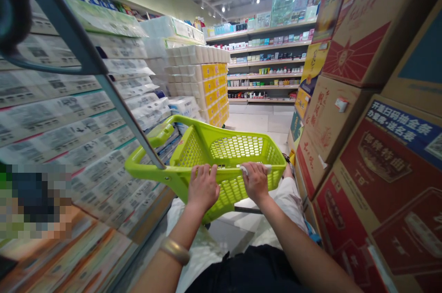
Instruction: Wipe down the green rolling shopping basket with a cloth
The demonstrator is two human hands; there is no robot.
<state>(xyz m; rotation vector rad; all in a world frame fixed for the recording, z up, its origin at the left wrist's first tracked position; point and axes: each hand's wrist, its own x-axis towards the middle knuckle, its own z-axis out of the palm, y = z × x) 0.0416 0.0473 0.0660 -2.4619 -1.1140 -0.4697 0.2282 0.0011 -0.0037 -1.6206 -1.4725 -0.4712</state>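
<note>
A lime-green rolling shopping basket (238, 145) with perforated walls stands in front of me, its inside mostly bare. My left hand (204, 188) is closed over the near rim, fingers curled across the top edge. Farther right on the same rim, my right hand (256, 181) is closed on a crumpled white wipe (247, 168), pressing it against the plastic. The basket's grey pull handle (69, 21) rises up to the left on a metal bar. A gold-coloured bangle (175, 250) circles my left wrist.
Stacked paper packs (83, 108) line the left side, with yellow-wrapped packs (214, 90) beyond. Cardboard cartons (345, 113) form a wall close on the right. Shelves of small goods (265, 60) span the far end, past a tiled floor (262, 120).
</note>
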